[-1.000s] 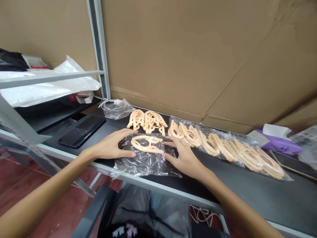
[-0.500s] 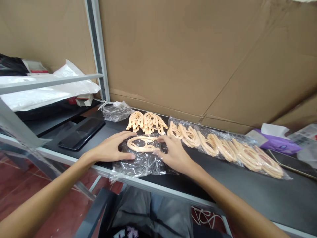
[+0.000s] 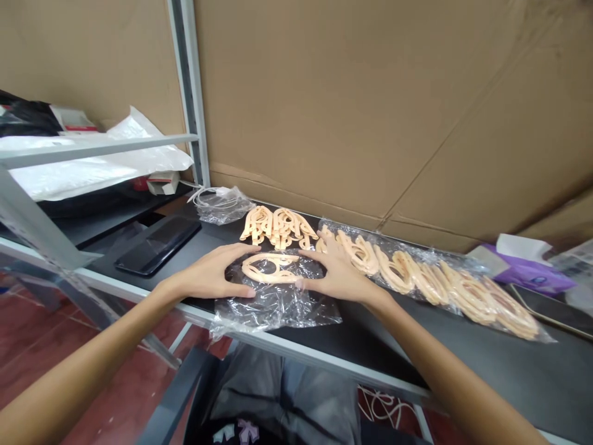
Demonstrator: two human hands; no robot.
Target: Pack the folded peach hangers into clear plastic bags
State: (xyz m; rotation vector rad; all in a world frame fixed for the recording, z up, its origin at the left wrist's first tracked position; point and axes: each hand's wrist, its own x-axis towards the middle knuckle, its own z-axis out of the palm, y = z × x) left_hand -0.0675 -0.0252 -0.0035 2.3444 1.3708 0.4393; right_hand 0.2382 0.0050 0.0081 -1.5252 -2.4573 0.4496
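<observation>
A peach-coloured folding hanger (image 3: 266, 277) lies flat on clear plastic bags (image 3: 273, 312) near the shelf's front edge. To its left is my left hand (image 3: 215, 270), thumb and fingers spread apart in a C shape, resting at the plastic. My right hand (image 3: 340, 272) curves around the hanger's right end with thumb and fingers apart; the thumb tip is at the lower arm of the hanger. Behind them sits a pile of loose folded hangers (image 3: 282, 225). Bagged hangers (image 3: 396, 272) stretch in a row to the right.
A black phone (image 3: 157, 246) lies at left, with a bagged white cable (image 3: 220, 204) behind it. Metal uprights (image 3: 192, 93) and a cardboard wall (image 3: 370, 105) bound the shelf. A purple tissue pack (image 3: 528, 269) and another phone (image 3: 551, 309) lie at far right.
My right hand has shifted slightly right and its fingers have spread wider at the hanger's end. The left hand stays beside the hanger. The view has moved a little.
</observation>
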